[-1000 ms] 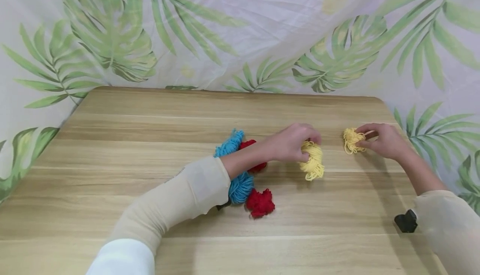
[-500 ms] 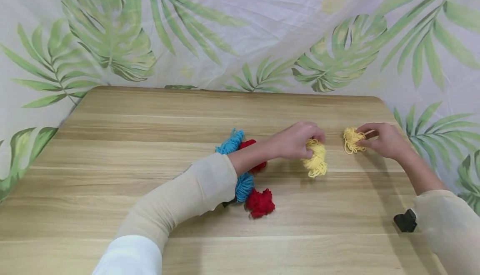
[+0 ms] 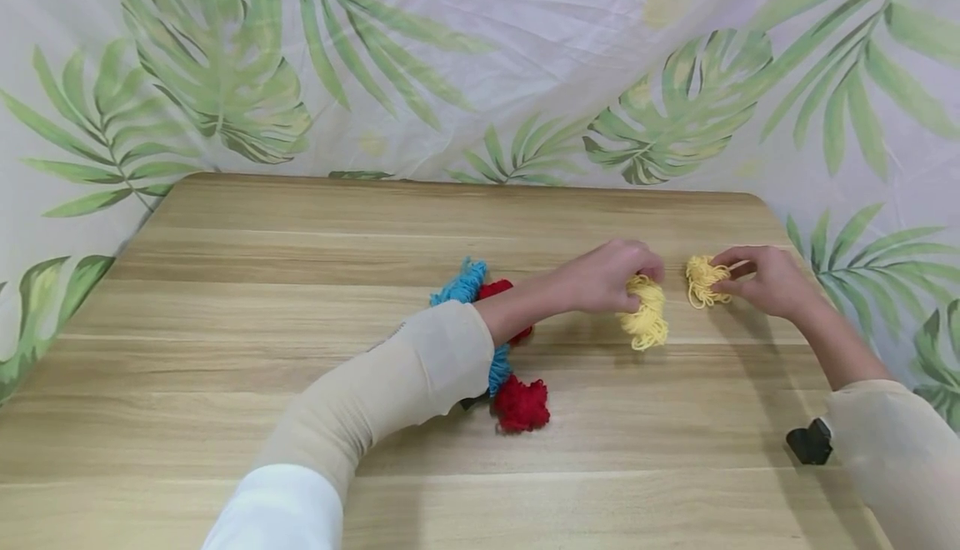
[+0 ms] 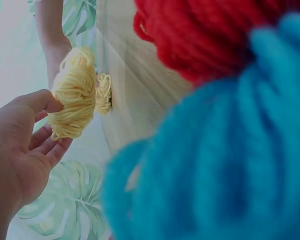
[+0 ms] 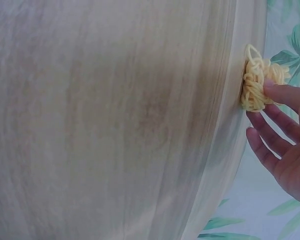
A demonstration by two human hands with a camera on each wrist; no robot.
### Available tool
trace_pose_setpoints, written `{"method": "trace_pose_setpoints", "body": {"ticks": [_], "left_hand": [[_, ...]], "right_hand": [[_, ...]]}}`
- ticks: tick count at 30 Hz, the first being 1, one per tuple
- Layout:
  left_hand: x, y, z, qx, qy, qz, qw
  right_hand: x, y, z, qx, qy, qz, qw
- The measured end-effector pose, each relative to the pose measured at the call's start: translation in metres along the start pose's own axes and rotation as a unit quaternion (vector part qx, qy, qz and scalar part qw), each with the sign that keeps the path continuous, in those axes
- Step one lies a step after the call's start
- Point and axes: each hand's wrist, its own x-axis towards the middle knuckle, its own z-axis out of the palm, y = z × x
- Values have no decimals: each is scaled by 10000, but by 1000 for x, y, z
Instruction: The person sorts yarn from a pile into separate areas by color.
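Since the earlier frames, the left hand has moved toward the right hand, carrying a plump, twisted yellow yarn bundle; the right hand and the smaller, loopy yellow yarn bundle at its fingertips have stayed put. We see both hands apart from each other, each pinching its own bundle, the smaller one lying between them on the wood-grain table. From the head, the left hand's fingers are mostly hidden; its wrist view shows the thumb on one side of the yarn and fingers on the other. The right wrist view alone shows us that hand's lower fingers spread below the yarn. Nearer the person than the left hand, its beige sleeve and forearm cover parts of the fluffy red yarn and thick blue yarn, so we cannot tell whether the blue is one piece; close to the left wrist camera, both blur and run off the edge. Faint marks on that sleeve are too small to read.
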Motion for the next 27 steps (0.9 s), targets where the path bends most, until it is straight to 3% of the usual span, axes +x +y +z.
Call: {"method": "trace_pose_setpoints", "body": {"ticks": [19,27], "left_hand": [[20,5,-3,-177,-46,58,9998],[29,-1,0,-166,45,-150,9997]], "right_hand": [[0,-1,-1,25,-13,-20,10000],[-1,-1,-1,86,-106,94,9999]]}}
